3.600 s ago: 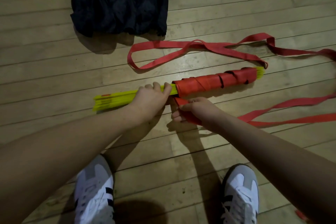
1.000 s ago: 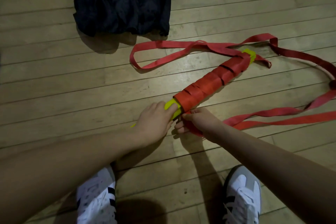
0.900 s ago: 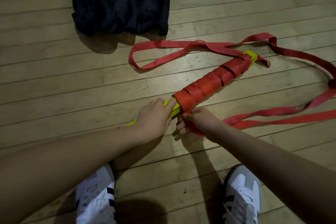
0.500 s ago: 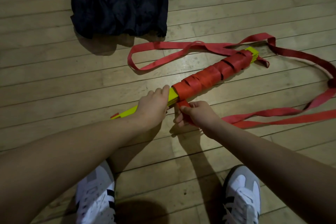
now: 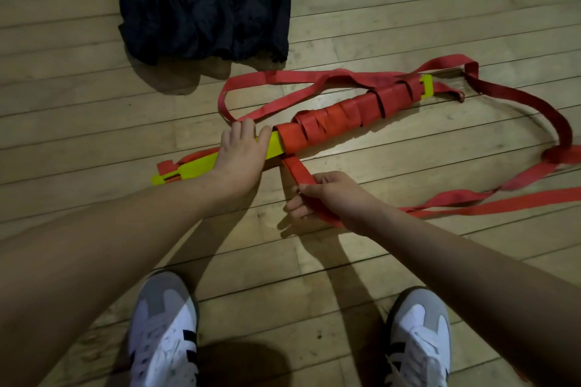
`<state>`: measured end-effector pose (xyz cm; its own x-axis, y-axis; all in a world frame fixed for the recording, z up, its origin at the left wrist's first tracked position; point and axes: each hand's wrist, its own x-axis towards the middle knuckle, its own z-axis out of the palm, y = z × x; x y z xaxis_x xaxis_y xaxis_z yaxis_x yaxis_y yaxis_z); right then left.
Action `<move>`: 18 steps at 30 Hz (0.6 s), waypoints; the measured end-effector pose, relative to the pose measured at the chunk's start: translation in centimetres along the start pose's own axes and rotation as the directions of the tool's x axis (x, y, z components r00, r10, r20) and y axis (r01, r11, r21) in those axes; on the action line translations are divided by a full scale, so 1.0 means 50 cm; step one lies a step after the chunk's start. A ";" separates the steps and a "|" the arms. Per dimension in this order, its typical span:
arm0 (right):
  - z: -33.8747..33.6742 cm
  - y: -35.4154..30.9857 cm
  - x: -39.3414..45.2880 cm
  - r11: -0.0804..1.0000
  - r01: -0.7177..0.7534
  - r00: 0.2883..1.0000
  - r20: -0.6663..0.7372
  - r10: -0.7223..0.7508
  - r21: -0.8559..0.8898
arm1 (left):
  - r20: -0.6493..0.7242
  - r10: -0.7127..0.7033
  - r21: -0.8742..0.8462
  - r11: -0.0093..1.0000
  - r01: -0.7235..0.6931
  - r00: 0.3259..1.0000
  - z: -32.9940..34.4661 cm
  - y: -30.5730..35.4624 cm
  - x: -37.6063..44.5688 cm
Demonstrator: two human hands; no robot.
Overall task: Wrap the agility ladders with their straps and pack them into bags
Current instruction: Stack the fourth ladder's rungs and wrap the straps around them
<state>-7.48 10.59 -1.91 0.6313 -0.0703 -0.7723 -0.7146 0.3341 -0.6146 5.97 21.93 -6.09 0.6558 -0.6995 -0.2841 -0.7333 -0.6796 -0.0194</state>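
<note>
A bundle of yellow ladder rungs (image 5: 188,169) lies slanted on the wooden floor, its right half wound in red strap (image 5: 342,115). My left hand (image 5: 243,154) grips the bare yellow part just left of the wrapping. My right hand (image 5: 327,195) holds the red strap where it leaves the bundle, pulled toward me. The loose strap (image 5: 490,201) trails off to the right and loops back behind the bundle. A dark bag (image 5: 204,0) lies flat at the top.
My two white and grey shoes (image 5: 163,333) (image 5: 418,339) stand at the bottom of the view. Loose strap loops (image 5: 553,122) cover the floor on the right. Bare floorboards (image 5: 63,97) lie to the left.
The bundle was tipped up and turned, then came back down flatter. My right hand has drawn the strap away from the bundle toward me.
</note>
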 end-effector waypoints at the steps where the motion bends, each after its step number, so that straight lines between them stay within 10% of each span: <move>1: 0.000 0.003 0.000 1.000 -0.001 1.000 -0.004 0.001 -0.002 | 0.008 0.008 -0.033 0.999 -0.007 1.000 0.001 -0.002 -0.004; 18: -0.001 0.024 -0.007 1.000 -0.028 0.997 -0.067 0.029 0.004 | 0.001 0.209 -0.183 0.961 -0.206 0.978 -0.003 0.026 -0.102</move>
<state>-8.59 11.00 -2.39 0.5892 -0.1231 -0.7986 -0.7311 0.3396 -0.5918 1.69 24.56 -4.55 0.4875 -0.8260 -0.2830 -0.8071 -0.5499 0.2148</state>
